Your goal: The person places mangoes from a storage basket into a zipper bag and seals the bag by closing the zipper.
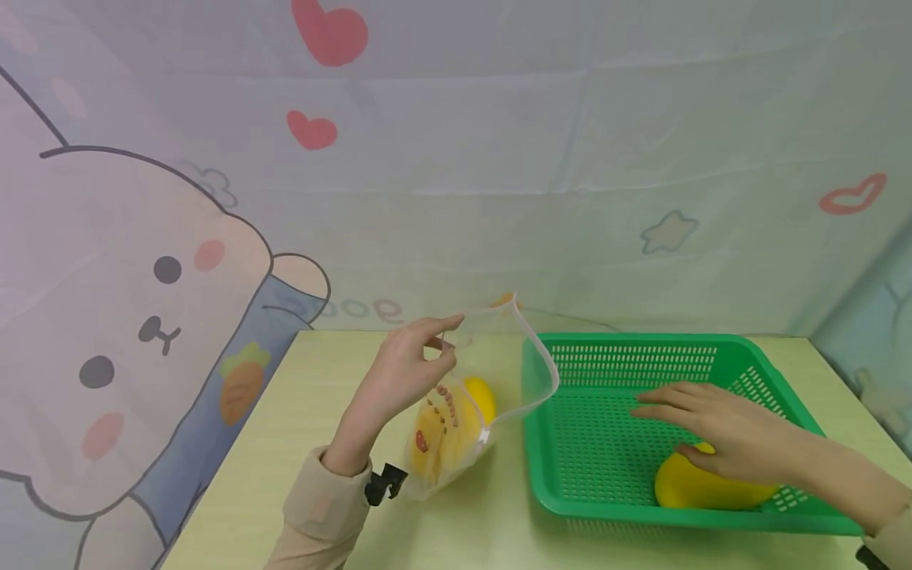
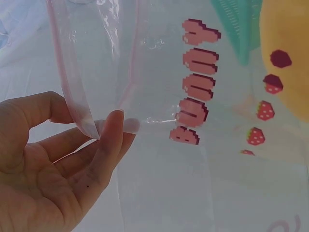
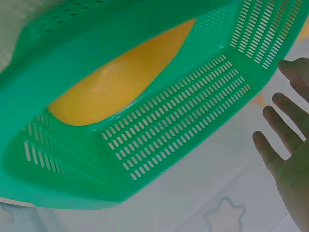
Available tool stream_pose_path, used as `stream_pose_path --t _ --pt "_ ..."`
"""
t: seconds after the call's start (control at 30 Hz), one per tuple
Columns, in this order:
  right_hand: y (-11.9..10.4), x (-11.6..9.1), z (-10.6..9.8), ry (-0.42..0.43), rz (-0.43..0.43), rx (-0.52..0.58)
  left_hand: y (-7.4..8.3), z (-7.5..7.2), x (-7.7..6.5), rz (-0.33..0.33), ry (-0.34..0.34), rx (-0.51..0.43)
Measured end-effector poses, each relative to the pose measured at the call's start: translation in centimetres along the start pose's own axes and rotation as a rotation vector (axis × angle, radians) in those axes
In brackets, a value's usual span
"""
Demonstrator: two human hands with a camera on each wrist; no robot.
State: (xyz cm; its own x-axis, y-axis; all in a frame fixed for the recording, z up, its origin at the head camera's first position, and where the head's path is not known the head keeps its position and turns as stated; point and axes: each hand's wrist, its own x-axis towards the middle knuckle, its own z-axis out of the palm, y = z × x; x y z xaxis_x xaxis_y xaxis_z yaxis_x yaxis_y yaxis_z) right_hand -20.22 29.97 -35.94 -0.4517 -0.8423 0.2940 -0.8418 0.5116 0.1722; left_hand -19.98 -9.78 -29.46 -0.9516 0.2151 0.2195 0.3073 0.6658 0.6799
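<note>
My left hand [image 1: 406, 368] holds a clear zip bag [image 1: 456, 463] by its upper edge, the thumb and fingers pinching the plastic. The mouth of the bag gapes toward the right. Pink "BUNNY" lettering [image 2: 199, 79] and small strawberry prints mark its side. Yellow fruit [image 1: 480, 400] shows in the bag; how many pieces, I cannot tell. Above the green basket [image 1: 641, 514] hovers my right hand [image 1: 734, 435], fingers extended and holding nothing. A yellow mango-like fruit [image 1: 687, 483] lies in the basket below that hand, partly hidden by it in the head view.
The basket stands on the right of the pale table [image 1: 285, 459], close beside the bag. Behind the table hangs a printed cloth [image 1: 499, 198] with hearts and a cartoon animal. Another cloth [image 1: 883, 332] hangs at the right side.
</note>
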Motion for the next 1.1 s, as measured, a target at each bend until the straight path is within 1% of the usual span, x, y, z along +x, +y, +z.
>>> stream_pose_path --t 0.2,0.4,0.57,0.77,0.87,1.1 --pt "0.2 -1.1 0.5 -0.113 0.047 0.043 -0.2 0.1 0.0 0.007 0.000 0.004" --pt "0.6 -2.1 1.0 -0.234 0.145 0.107 -0.3 0.1 0.1 0.015 0.000 0.008" --pt "1.0 -2.6 1.4 -0.347 0.223 0.183 -0.3 0.0 0.1 0.012 -0.001 0.001" --pt "1.5 -3.2 1.8 -0.444 0.304 0.267 -0.4 0.0 0.0 0.010 0.000 0.005" --pt "1.6 -3.4 2.0 -0.476 0.328 0.304 -0.4 0.0 0.0 0.009 -0.001 0.006" --pt "1.9 -3.9 2.5 -0.491 0.337 0.340 -0.4 0.1 0.0 0.006 0.003 0.004"
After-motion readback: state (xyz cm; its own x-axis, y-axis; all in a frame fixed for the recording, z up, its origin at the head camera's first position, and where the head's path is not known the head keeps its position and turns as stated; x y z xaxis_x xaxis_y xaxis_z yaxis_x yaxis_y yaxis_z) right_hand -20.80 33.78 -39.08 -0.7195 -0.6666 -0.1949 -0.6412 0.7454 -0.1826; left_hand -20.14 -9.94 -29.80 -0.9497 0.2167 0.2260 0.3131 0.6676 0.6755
